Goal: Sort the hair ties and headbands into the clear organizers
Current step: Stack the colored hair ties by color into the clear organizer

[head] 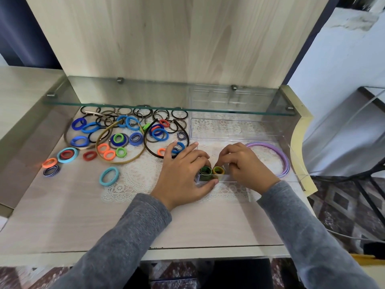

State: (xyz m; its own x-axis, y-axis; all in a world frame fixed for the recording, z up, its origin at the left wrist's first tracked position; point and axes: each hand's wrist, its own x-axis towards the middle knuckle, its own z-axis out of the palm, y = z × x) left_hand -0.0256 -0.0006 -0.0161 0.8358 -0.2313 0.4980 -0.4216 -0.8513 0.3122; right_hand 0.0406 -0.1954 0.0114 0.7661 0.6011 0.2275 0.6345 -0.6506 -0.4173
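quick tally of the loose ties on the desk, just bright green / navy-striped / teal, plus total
Bright green ties: 3
Navy-striped ties: 3
Teal ties: 2
Total: 8
Not counted: dark green ties gripped by the left hand, orange-rimmed tie held by the right hand.

I read dark green hair ties (205,171), an orange-and-olive tie (218,170) — lilac headbands (279,155), grey sleeves (129,236), white lace-patterned doily (141,174), woodgrain table (62,205).
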